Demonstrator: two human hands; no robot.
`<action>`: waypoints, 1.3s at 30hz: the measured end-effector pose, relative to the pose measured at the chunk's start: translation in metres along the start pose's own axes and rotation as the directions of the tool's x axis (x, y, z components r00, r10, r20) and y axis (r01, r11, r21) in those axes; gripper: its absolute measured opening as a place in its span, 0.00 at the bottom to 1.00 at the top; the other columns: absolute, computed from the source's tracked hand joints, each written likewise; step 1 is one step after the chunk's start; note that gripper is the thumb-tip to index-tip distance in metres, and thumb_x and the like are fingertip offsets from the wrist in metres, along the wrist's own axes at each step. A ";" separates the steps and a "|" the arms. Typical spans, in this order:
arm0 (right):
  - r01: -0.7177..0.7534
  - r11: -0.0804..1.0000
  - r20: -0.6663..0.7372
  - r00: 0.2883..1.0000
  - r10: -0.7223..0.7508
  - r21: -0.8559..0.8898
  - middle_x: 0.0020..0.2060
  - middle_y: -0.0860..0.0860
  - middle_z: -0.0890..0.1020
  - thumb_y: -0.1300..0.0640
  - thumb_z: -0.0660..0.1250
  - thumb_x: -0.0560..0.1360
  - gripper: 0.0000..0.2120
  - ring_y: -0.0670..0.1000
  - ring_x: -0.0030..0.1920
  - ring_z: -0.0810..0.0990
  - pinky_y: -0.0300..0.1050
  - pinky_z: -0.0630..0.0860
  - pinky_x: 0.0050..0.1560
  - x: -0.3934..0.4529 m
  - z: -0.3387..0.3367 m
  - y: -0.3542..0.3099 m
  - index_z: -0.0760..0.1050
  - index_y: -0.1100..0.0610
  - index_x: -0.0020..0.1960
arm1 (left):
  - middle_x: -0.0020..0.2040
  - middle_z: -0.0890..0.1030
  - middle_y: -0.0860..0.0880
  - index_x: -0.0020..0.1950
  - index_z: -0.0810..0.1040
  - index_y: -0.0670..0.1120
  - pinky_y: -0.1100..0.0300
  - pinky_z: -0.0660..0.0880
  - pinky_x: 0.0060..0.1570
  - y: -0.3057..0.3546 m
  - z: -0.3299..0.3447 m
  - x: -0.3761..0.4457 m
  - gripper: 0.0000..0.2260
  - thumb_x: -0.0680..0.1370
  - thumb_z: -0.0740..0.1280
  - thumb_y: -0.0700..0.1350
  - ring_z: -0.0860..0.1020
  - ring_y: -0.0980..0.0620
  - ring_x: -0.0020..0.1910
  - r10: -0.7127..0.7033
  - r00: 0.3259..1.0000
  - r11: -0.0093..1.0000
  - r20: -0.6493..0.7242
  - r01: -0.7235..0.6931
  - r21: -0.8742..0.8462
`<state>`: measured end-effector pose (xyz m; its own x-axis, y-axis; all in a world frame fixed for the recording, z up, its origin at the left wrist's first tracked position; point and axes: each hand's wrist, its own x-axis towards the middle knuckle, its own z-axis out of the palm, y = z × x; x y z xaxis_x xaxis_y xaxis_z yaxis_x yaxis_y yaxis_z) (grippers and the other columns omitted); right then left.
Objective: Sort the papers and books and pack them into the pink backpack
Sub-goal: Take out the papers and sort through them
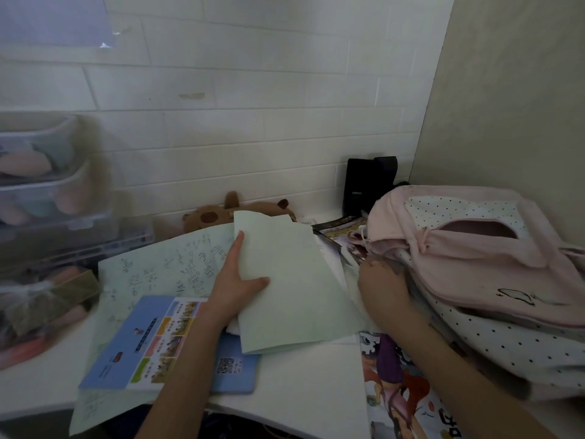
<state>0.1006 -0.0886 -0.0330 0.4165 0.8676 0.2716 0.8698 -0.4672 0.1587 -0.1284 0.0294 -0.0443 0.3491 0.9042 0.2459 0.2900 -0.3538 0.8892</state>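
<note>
The black speaker at the upper right of the frame bears the small white brand word "EDIFIER". A QR code sits on the blue book at lower left. Handwritten sums cover the green sheet, too small to read.

L hand on green paper

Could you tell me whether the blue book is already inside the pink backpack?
No, the blue book lies on the desk under the left forearm, well apart from the pink backpack.
</note>
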 end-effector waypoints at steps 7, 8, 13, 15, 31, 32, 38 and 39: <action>0.068 0.964 -0.240 0.971 -0.004 0.257 0.43 0.58 0.82 0.65 0.56 0.78 0.11 0.58 0.41 0.82 0.47 0.73 0.35 0.009 -0.037 -0.004 0.69 0.60 0.59 | 0.67 0.69 0.55 0.72 0.62 0.59 0.71 0.68 0.46 0.001 0.011 0.000 0.33 0.72 0.72 0.42 0.70 0.58 0.55 0.055 0.998 0.997 -0.018 -0.053 0.058; 0.118 0.957 -0.280 0.959 -0.041 0.266 0.42 0.58 0.82 0.65 0.57 0.78 0.10 0.59 0.39 0.82 0.47 0.71 0.33 0.008 -0.044 -0.010 0.70 0.60 0.58 | 0.65 0.70 0.54 0.71 0.62 0.59 0.73 0.67 0.42 0.003 0.014 0.000 0.32 0.72 0.72 0.43 0.71 0.58 0.52 0.060 0.998 0.995 -0.023 -0.058 0.087; 0.228 0.943 -0.475 0.876 -0.089 0.244 0.32 0.56 0.81 0.59 0.65 0.76 0.02 0.59 0.30 0.80 0.43 0.60 0.28 -0.002 -0.084 -0.040 0.74 0.56 0.48 | 0.70 0.65 0.44 0.73 0.59 0.53 0.53 0.61 0.66 0.008 0.027 -0.005 0.35 0.71 0.72 0.53 0.62 0.45 0.68 0.145 0.988 0.915 -0.061 -0.111 0.387; 0.236 0.918 -0.482 0.874 -0.058 0.318 0.33 0.56 0.80 0.55 0.60 0.79 0.05 0.60 0.33 0.79 0.45 0.61 0.28 0.000 -0.097 -0.041 0.72 0.55 0.49 | 0.75 0.55 0.41 0.76 0.52 0.53 0.48 0.50 0.72 0.011 0.030 -0.007 0.42 0.69 0.72 0.59 0.50 0.45 0.74 0.209 0.976 0.854 -0.063 -0.151 0.497; -0.185 -0.469 0.301 0.936 0.184 0.864 0.47 0.56 0.83 0.54 0.58 0.81 0.08 0.57 0.48 0.82 0.58 0.80 0.49 0.033 -0.115 -0.012 0.73 0.56 0.49 | 0.74 0.63 0.48 0.73 0.63 0.52 0.44 0.62 0.71 0.072 0.036 -0.023 0.25 0.77 0.65 0.42 0.60 0.48 0.75 0.587 0.797 0.810 -0.146 -0.571 0.135; -0.187 -0.489 0.295 0.943 0.153 0.852 0.48 0.57 0.83 0.53 0.58 0.81 0.08 0.57 0.48 0.83 0.57 0.80 0.48 0.032 -0.113 -0.011 0.73 0.56 0.49 | 0.70 0.69 0.47 0.70 0.68 0.47 0.45 0.64 0.70 0.070 0.034 -0.022 0.22 0.77 0.64 0.38 0.65 0.48 0.72 0.605 0.773 0.797 -0.194 -0.585 0.152; -0.120 -0.450 0.117 0.993 -0.033 0.885 0.59 0.44 0.77 0.35 0.51 0.77 0.24 0.50 0.60 0.76 0.53 0.77 0.56 0.032 -0.099 0.005 0.73 0.47 0.62 | 0.27 0.68 0.58 0.34 0.68 0.54 0.73 0.63 0.30 0.112 -0.006 -0.001 0.15 0.78 0.66 0.42 0.69 0.68 0.29 0.487 0.635 0.840 -0.599 -0.529 0.123; -0.109 -0.367 0.114 0.993 -0.009 0.924 0.61 0.42 0.74 0.35 0.54 0.77 0.22 0.48 0.62 0.73 0.53 0.75 0.58 0.032 -0.096 0.006 0.70 0.46 0.65 | 0.26 0.66 0.57 0.32 0.66 0.54 0.72 0.62 0.28 0.122 -0.016 0.006 0.16 0.78 0.67 0.45 0.67 0.66 0.27 0.418 0.652 0.857 -0.633 -0.515 0.036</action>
<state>0.0934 -0.0798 0.0676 0.4360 0.8855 0.1606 -0.1201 0.2342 -0.9647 -0.1051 -0.0048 0.0713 -0.2152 0.5927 0.7761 0.1006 -0.7771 0.6213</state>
